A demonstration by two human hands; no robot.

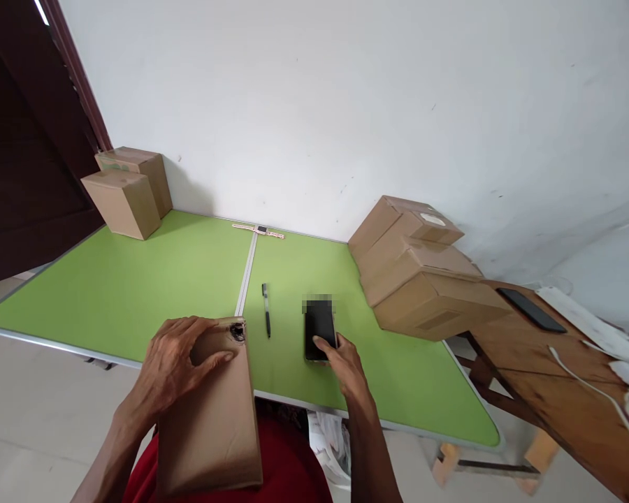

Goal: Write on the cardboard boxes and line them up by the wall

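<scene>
My left hand (175, 356) grips the far left part of a brown cardboard box (214, 433), its thumb lying over the top face. The box is tilted at the near table edge, in front of my red clothing, and has a black scribbled patch at its far right corner. Around the lower right of a black smartphone (319, 325) my right hand (349, 363) is closed, thumb on the screen and the other fingers mostly hidden. A pen (266, 311) with a dark cap and grip lies on the green table between the two hands.
The green folding table (189, 272) stands against a white wall. A pink-strapped watch (262, 230) rests at its back edge. Cardboard boxes stand back left (123, 202) and right (424, 279). A wooden table (566, 363) on the right bears a dark phone (529, 309) and white cables.
</scene>
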